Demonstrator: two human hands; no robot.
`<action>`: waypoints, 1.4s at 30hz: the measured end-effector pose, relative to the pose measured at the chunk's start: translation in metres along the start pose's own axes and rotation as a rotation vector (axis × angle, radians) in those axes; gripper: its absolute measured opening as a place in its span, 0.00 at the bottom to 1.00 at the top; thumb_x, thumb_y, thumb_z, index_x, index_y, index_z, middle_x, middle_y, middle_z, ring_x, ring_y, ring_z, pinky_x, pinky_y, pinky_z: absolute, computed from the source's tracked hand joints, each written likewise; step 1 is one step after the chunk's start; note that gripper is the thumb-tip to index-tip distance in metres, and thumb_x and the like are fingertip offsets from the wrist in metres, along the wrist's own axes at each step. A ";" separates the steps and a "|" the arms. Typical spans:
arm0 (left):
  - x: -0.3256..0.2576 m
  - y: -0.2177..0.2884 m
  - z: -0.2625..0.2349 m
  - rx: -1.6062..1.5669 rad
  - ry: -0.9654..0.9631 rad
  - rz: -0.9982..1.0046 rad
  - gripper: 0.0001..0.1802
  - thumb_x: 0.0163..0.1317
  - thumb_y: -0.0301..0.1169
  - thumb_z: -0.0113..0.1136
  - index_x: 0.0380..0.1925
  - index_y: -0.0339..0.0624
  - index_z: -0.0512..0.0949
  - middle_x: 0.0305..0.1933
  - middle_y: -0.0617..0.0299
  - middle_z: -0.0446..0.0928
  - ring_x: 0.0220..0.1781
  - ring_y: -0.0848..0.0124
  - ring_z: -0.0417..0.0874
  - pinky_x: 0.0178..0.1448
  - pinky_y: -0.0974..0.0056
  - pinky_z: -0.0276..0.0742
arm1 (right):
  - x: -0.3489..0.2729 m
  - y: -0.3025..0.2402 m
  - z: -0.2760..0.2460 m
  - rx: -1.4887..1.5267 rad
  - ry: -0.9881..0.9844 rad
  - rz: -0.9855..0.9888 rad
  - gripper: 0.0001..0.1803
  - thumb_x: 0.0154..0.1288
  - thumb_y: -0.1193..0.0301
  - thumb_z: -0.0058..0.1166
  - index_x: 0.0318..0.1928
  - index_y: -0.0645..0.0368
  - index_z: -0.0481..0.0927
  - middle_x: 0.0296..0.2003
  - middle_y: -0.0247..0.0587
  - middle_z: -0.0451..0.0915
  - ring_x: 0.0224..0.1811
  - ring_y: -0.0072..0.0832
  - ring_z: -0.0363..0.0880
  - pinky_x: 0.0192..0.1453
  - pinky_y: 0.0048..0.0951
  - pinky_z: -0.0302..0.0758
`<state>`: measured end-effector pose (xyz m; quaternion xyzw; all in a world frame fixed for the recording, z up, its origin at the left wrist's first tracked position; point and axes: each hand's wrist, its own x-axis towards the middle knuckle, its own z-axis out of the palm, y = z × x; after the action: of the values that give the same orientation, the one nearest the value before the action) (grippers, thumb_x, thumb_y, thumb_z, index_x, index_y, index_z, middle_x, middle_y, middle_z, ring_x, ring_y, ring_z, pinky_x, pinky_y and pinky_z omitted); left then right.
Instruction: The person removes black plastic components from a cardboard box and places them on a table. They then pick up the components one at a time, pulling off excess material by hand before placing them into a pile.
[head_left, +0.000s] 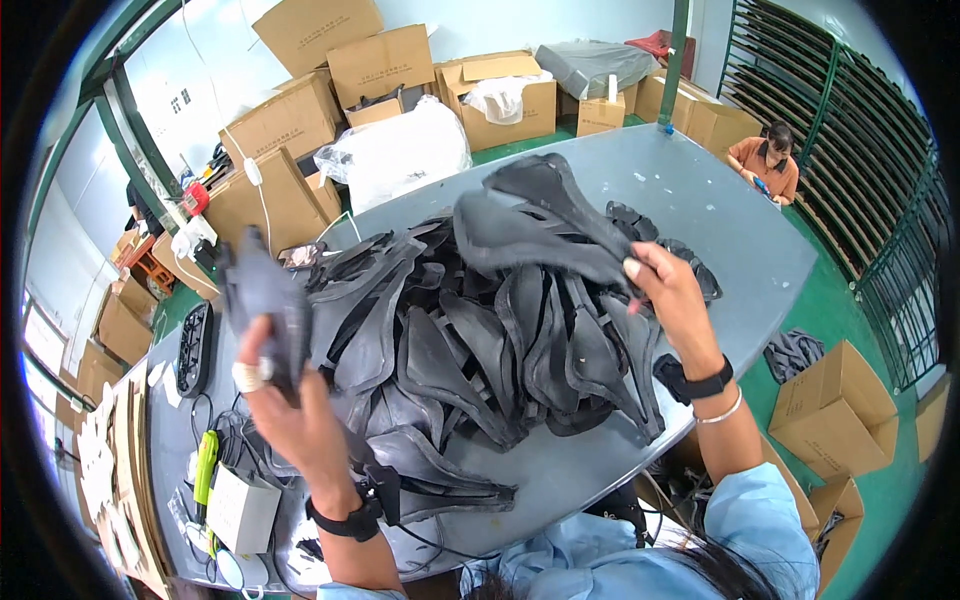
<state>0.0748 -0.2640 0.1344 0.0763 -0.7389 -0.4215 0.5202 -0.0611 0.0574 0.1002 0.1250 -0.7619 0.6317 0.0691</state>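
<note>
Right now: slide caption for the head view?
Left hand and right hand hold dark saddle-shaped pieces by a similar heap on a grey table.

Saw brown cartons [380, 65] piled against the pale far wall [550, 22], with a bulky white plastic-wrapped bundle [400, 152] before them and a grey cover [595, 68] draped farther right. Noticed a slim green post [679, 60] rising near the right-hand cartons. Spotted a person [772, 165] in an orange top, holding a small blue object [762, 187] near tall dark-green racks [835, 140]. Found an open carton [825, 410] on the green floor [800, 290], dark cloth [793, 355] just beside.
</note>
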 end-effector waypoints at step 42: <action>-0.066 0.028 0.037 -0.584 -0.129 -0.102 0.16 0.69 0.33 0.47 0.45 0.26 0.72 0.44 0.54 0.73 0.47 0.67 0.74 0.56 0.64 0.67 | -0.149 0.042 0.022 0.234 -0.034 0.190 0.20 0.68 0.66 0.50 0.55 0.62 0.69 0.43 0.37 0.77 0.39 0.20 0.75 0.45 0.24 0.74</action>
<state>0.0829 -0.1901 0.1043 -0.0662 -0.6133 -0.6457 0.4502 0.0714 0.0580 0.0169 0.0702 -0.6927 0.7176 -0.0192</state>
